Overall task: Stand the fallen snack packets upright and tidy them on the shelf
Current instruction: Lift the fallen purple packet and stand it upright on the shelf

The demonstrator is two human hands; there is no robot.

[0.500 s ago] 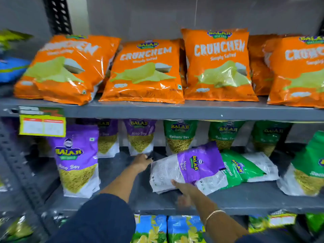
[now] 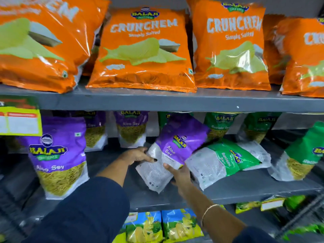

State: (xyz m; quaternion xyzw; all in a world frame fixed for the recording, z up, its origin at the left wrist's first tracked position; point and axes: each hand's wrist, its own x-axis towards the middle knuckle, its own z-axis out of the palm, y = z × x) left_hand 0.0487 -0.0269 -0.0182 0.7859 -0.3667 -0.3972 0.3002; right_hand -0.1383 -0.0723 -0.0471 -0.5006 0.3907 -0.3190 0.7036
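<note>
Grey metal shop shelving fills the view: the top shelf (image 2: 157, 100) carries big orange crisp bags (image 2: 142, 50), the middle shelf (image 2: 245, 188) purple and green packets standing at the back. A green packet (image 2: 228, 160) lies flat there. Beside it, a tilted purple packet (image 2: 175, 148) is clasped by the left hand (image 2: 138, 156) and right hand (image 2: 180, 174).

A tilted Aloo Sev packet (image 2: 177, 144) leans between upright packets (image 2: 59, 155) left and a fallen Ratlami packet (image 2: 228, 160) right.
</note>
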